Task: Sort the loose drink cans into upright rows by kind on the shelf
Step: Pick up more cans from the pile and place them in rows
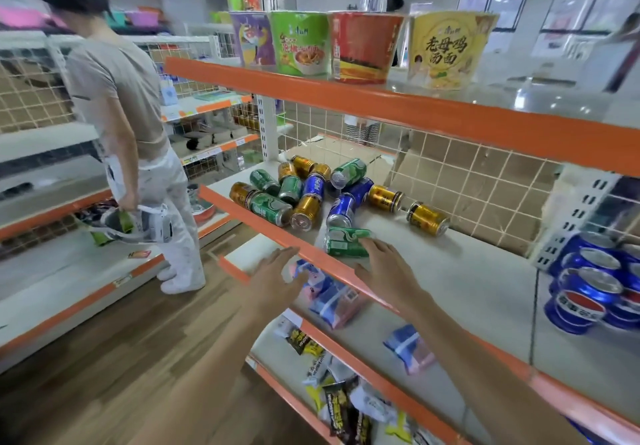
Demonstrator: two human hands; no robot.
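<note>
**Loose cans may roll off the shelf lip**

Right hand point(384, 268), fingers spread, touches the green aluminium can lying on its side point(346, 242); left hand point(277, 278) hovers open at seven o'clock of it; a nudge could roll it off the white metal shelf point(485, 271); the green, gold and blue can pile point(304, 188) lies at eleven o'clock; the yellow noodle tub point(446, 48) reads 老母鸡汤面.

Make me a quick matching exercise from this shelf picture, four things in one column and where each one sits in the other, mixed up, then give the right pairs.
Things:
1. yellow noodle bowl
2. green can nearest the right hand
3. upright blue cans
4. blue and pink packets

Places:
A. far right of the can shelf
B. lying on its side near the can shelf's front edge
C. top shelf
D. shelf below the cans

Pairs: 1-C, 2-B, 3-A, 4-D
</note>
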